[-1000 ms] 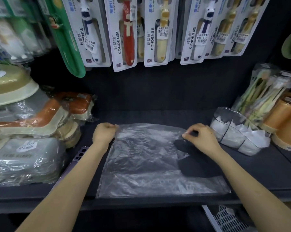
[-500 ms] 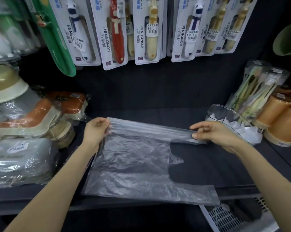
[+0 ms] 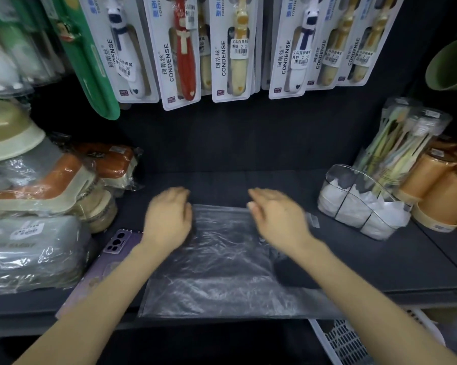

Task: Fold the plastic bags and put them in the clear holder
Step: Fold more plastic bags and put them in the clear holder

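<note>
The plastic bag (image 3: 222,272) lies flat on the dark shelf (image 3: 380,264), left of the clear holder (image 3: 361,206). Both hands are at its far edge. The right hand (image 3: 277,219) lies palm-down, fingers stretched, holding nothing; the left hand (image 3: 167,219) is blurred, so I cannot tell its grip. Best to press the fold flat and square the edges before folding on. Toothbrush packs (image 3: 235,48) above and left of the holder read "CONDENSE", "SOFT", price 2.00.

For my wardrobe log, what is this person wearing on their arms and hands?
Nothing that shows: the left hand and right hand are ungloved, both forearms bare with no sleeve, watch or bracelet in view. Motion blur hides whether the fingers carry rings.
</note>
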Demonstrator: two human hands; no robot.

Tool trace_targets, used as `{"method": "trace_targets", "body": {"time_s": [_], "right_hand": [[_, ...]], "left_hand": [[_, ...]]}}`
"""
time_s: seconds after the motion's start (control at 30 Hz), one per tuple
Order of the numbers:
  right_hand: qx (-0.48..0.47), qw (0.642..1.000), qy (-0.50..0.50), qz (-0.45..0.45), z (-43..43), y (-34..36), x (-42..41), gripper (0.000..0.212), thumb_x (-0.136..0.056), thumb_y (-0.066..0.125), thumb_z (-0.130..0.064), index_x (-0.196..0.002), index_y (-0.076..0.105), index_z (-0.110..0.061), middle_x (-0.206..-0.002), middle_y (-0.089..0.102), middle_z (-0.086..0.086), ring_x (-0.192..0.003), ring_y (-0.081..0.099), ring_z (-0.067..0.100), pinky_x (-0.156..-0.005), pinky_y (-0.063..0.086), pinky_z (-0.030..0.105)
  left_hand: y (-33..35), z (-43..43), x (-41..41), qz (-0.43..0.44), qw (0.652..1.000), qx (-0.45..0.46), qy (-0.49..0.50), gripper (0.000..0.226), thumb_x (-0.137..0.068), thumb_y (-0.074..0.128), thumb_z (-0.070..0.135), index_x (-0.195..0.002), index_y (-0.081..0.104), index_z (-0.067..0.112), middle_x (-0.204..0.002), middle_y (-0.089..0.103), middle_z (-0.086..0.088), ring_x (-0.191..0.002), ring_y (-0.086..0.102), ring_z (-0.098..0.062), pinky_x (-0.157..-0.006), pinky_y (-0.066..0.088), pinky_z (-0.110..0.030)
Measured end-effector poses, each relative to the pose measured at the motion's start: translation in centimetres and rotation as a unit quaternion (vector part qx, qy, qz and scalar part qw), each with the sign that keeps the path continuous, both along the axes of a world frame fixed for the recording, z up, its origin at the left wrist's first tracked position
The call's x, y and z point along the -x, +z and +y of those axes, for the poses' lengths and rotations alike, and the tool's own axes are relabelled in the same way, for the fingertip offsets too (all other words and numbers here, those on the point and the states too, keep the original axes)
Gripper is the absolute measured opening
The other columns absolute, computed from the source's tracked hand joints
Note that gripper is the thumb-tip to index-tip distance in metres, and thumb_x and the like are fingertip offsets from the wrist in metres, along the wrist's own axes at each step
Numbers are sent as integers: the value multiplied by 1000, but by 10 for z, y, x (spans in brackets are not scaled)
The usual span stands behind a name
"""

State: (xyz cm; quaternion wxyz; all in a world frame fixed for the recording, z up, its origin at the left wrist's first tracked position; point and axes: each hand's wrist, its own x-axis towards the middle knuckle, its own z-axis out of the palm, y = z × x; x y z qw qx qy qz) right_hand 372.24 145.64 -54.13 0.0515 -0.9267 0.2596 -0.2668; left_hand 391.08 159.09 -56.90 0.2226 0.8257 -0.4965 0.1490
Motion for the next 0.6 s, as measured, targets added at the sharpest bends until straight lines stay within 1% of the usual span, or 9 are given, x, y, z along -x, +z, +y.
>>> {"method": "trace_targets", "body": {"time_s": [0.07, 0.13, 0.17, 0.27, 0.37, 0.43, 0.5, 0.53, 0.6], "right_hand": [[-62, 991, 49, 113, 23, -9, -26, 54, -100, 29, -35, -142, 43, -5, -148, 43, 14, -137, 39, 29, -114, 25, 41], [-109, 964, 49, 237, 31, -21, -42, 58, -104, 17, -42, -153, 17, -10, -161, 14, 7, -149, 8, 20, -120, -1, 39], [-115, 955, 40, 272, 29, -27, -43, 60, -104, 15, -45, -154, 12, -13, -162, 7, 4, -149, 1, 18, -120, -7, 40], [-109, 946, -6, 307, 5, -38, -22, 60, -102, 13, -49, -154, 9, -20, -162, 1, -3, -149, -3, 16, -119, -10, 45], [-100, 933, -70, 337, -28, -37, 15, 58, -103, 13, -48, -154, 9, -23, -162, 2, -4, -149, -1, 15, -119, -7, 46], [-126, 927, -88, 343, -39, -25, 32, 57, -103, 11, -46, -154, 9, -21, -162, 3, -2, -149, -1, 15, -119, -6, 45], [-135, 936, -84, 315, -28, -10, 37, 57, -103, 11, -45, -154, 10, -19, -162, 5, 1, -149, 0, 16, -119, -5, 42], [-122, 947, -72, 289, -13, -3, 37, 58, -103, 8, -46, -154, 11, -18, -162, 7, 2, -149, 2, 17, -119, -5, 41], [-72, 972, -34, 221, 31, 3, 29, 69, -96, -1, -49, -153, 18, -15, -160, 15, 4, -149, 9, 20, -118, -5, 40]], "left_hand": [[-12, 0, 8, 19, 992, -106, -63, 70, -91, 17, 41, -132, 53, -2, -137, 54, -19, -128, 49, -38, -109, 33, -47], [-21, 1, 10, 62, 977, -202, -40, 87, -84, -6, 54, -150, 25, 6, -158, 23, -8, -147, 17, -25, -119, 6, -36], [-26, 0, 8, 70, 971, -228, -19, 84, -86, -9, 55, -153, 15, 10, -161, 11, -5, -149, 6, -21, -119, -2, -33], [-29, -2, 7, 80, 965, -249, 14, 59, -103, 8, 43, -154, 5, 13, -162, -1, -3, -149, -4, -18, -120, -6, -32], [-28, -3, 7, 95, 961, -258, 12, 57, -104, 12, 40, -154, 3, 15, -162, -3, -2, -149, -6, -17, -120, -6, -32], [-24, -3, 5, 164, 957, -239, -2, 56, -105, 14, 39, -154, 2, 15, -162, -4, -2, -149, -7, -17, -119, -6, -32], [-9, 2, 1, 293, 942, -164, -18, 54, -106, 21, 35, -154, 4, 17, -162, -4, -2, -148, -8, -17, -118, -6, -30], [-3, 8, -1, 320, 938, -129, -28, 53, -106, 24, 35, -153, 7, 19, -161, -3, -1, -148, -8, -17, -117, -6, -29], [7, 24, 5, 244, 957, -144, -55, 58, -103, 20, 47, -153, 14, 19, -160, -1, 1, -148, -7, -17, -116, -9, -27]]}}
